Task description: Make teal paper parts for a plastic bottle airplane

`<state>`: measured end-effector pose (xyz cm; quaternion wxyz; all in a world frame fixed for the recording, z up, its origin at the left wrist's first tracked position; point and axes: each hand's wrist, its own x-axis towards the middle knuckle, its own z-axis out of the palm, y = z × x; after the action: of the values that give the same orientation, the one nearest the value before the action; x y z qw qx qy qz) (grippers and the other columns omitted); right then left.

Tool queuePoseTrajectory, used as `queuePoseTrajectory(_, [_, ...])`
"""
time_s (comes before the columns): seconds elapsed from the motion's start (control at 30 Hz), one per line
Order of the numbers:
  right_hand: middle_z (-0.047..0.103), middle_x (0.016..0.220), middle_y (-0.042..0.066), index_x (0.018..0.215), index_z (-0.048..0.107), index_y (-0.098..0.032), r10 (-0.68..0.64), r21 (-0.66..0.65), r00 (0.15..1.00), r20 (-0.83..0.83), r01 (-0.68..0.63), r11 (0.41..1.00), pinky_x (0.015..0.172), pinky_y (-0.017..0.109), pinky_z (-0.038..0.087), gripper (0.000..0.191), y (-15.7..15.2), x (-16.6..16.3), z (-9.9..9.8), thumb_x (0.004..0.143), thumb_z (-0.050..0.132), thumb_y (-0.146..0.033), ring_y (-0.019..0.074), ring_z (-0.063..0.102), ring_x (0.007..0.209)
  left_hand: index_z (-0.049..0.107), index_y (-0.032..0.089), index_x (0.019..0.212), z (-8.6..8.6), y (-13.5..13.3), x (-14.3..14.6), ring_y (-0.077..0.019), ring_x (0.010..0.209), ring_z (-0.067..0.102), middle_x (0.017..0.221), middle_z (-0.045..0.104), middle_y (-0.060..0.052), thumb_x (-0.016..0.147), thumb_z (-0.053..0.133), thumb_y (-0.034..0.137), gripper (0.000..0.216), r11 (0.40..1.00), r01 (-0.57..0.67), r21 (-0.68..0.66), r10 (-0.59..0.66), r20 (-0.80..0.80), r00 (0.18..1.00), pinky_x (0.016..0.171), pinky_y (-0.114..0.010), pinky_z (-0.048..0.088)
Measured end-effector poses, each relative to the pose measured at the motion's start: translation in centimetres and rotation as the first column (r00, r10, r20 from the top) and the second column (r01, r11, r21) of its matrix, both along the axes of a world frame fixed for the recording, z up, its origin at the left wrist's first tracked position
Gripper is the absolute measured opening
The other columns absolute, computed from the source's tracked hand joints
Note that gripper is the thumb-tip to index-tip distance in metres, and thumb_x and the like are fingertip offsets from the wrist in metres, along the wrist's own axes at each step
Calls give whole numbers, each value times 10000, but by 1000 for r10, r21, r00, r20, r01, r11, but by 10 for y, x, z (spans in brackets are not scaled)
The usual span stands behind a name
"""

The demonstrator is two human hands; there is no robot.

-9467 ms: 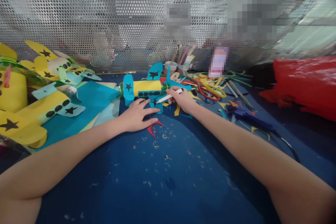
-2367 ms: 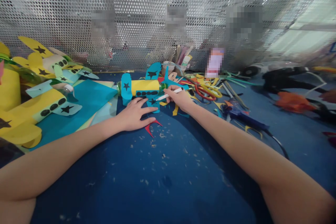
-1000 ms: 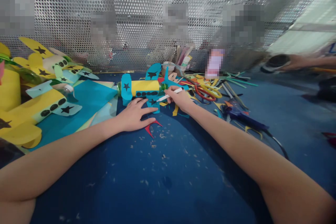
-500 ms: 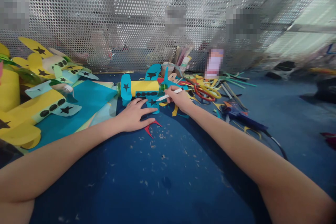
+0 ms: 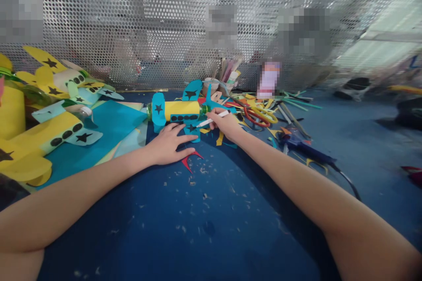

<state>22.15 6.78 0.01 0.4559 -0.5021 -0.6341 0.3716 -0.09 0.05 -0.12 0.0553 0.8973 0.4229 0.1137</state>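
Note:
A bottle airplane (image 5: 180, 110) with a yellow body, blue paper wings and black stars lies on the blue table. My left hand (image 5: 166, 143) rests flat with fingers spread, pressing the near blue wing (image 5: 192, 131) down. My right hand (image 5: 225, 124) pinches a white marker (image 5: 211, 120), whose black tip touches a black star on that wing. A red paper scrap (image 5: 190, 159) lies just by my left hand.
Finished yellow paper planes (image 5: 49, 127) and blue paper sheets (image 5: 115, 125) fill the left. Scissors (image 5: 260, 114), paper strips, a cup of sticks (image 5: 214, 84) and a blue glue gun (image 5: 303, 147) with its cord lie right of the plane. A perforated metal screen (image 5: 165, 30) stands behind. Paper crumbs dot the table (image 5: 211, 219).
Both hands and the marker have hardly moved on the wing. The red bag at the far right, seen 9.5 s ago, is gone, and blurred things at the right edge have shifted.

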Motion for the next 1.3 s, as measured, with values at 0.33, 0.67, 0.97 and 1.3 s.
queuePoseTrajectory(0.33, [470,407,-42,556,448,-236,-48,50,997,-68,52,997,472,259,333,287,5,3,-4,770,568,-383,114,402,428,529,415,1332,0,0,0,-360,1373,276,1507,377,-15,912,392,626,490,1000,-9,-13,9,12,1000,1100,-560,276])
queuePoseTrajectory(0.67, [472,380,-48,563,446,-226,-17,58,999,-46,19,998,469,243,323,269,2,2,-3,790,557,-321,96,387,398,536,409,1328,0,0,0,-364,1373,281,1506,382,-27,915,385,625,490,1000,-4,-6,5,13,1000,1095,-565,280])
queuePoseTrajectory(0.97, [483,390,-55,579,453,-223,-14,35,1000,-26,15,999,443,232,309,259,8,4,-8,769,578,-349,91,397,392,536,406,1326,-1,1,0,-356,1376,284,1506,384,-24,914,391,623,487,1000,5,5,-5,20,1000,1096,-569,281])
queuePoseTrajectory(1.3, [496,441,-12,663,511,-239,-118,53,974,-196,131,990,498,275,417,442,-3,2,6,859,400,-620,134,482,433,406,421,1417,-2,1,1,-355,1372,304,1502,390,-36,911,368,644,555,1000,2,21,-2,16,1000,1094,-554,292])
